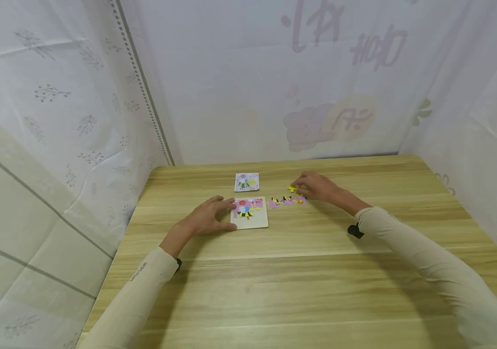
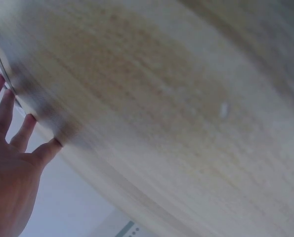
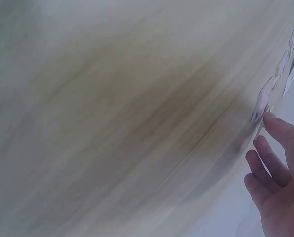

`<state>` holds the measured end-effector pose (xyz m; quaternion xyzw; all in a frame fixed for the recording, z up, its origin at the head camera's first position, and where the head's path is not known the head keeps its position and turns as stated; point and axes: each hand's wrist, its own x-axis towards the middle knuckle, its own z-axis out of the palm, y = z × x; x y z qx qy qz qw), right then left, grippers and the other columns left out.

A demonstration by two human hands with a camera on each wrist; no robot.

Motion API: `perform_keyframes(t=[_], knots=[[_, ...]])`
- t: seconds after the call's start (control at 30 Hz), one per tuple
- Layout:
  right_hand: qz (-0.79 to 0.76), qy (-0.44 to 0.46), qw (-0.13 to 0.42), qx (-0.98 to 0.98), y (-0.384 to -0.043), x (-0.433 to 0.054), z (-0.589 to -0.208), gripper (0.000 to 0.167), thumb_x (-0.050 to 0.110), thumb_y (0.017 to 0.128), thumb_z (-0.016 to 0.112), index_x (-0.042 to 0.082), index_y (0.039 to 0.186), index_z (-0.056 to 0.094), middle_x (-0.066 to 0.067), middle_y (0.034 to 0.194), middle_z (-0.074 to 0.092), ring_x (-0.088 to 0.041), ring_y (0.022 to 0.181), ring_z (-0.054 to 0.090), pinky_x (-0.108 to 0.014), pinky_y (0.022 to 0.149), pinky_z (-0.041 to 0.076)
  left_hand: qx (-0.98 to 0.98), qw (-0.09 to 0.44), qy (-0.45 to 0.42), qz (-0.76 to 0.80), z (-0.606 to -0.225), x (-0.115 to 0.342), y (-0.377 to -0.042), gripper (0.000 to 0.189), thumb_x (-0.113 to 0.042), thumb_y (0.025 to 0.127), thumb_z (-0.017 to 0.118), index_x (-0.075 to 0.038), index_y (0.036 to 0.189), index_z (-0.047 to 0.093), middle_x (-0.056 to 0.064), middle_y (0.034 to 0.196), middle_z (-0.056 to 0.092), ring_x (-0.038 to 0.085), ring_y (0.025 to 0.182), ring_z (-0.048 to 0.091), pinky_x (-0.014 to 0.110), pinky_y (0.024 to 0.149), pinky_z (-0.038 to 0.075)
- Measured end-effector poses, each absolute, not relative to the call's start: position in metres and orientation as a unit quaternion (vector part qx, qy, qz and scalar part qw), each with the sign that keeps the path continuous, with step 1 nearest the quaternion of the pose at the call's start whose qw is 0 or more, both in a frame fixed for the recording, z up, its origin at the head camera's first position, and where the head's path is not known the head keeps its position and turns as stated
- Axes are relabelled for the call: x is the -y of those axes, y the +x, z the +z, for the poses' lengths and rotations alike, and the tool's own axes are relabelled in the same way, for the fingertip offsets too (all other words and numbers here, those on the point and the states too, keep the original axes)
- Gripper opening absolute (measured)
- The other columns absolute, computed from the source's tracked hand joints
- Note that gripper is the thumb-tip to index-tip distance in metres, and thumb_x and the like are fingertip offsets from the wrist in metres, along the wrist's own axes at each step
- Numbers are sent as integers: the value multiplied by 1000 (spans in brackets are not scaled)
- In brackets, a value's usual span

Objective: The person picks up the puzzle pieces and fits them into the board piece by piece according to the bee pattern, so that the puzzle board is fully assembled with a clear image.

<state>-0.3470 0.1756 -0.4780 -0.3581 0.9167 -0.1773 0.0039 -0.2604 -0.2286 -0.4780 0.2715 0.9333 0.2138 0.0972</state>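
A square puzzle board (image 1: pixel 257 223) lies on the table, with a bee picture partly filled in on pink pieces. At its left side rests my left hand (image 1: pixel 206 216), thumb by the near left corner and the other fingers spread over the edge. In the left wrist view these fingers (image 2: pixel 22 132) look straight. Farther right, my right hand (image 1: pixel 317 186) reaches down among loose pieces, with thumb and fingertips together at a yellow puzzle piece (image 1: pixel 291 189). The right wrist view shows the thumb (image 3: pixel 277 126) and forefinger pinching a thin piece edge.
Several loose pink puzzle pieces (image 1: pixel 288 200) lie in a row between the board and my right hand. Behind the board is a square picture card (image 1: pixel 246 182) with the bee design. The wooden table (image 1: pixel 248 291) ends at a printed curtain (image 1: pixel 231 97).
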Motion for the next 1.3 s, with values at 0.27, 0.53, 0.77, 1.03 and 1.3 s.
perform_keyframes(t=[0.27,0.53,0.77,1.03,1.3], knots=[[-175,-374,-1,-911,-335,-162,-468,29,17,101,71,5,127,74,-17,121,66,-31,108,63,-49,84,58,-934,98,269,215,-478,228,-261,76,-58,88,78,-19,150,58,-2,164,41,35,152,31,60,121,30],[-158,-386,-20,-909,-329,-147,-467,27,19,100,72,9,125,76,-13,118,68,-26,101,65,-42,80,59,-933,100,267,217,-477,228,-260,75,-57,88,78,-19,150,58,-3,165,40,36,153,30,61,120,29],[-168,-406,-25,-898,-323,-133,-466,25,16,99,74,9,122,77,-11,116,68,-26,103,65,-43,84,58,-934,101,267,215,-478,229,-261,76,-59,88,77,-20,150,58,-5,165,40,34,153,30,61,120,30],[-174,-418,-10,-891,-315,-118,-467,26,19,100,73,9,124,76,-10,116,67,-23,101,64,-37,82,57,-934,106,265,216,-477,229,-261,78,-62,87,77,-21,150,57,-6,165,39,34,153,30,61,120,30],[-182,-446,-11,-876,-307,-103,-469,24,16,99,74,9,121,77,-12,115,68,-25,102,64,-38,84,57,-933,108,265,217,-478,228,-262,80,-64,86,76,-21,151,57,-7,165,39,33,153,30,60,120,30]])
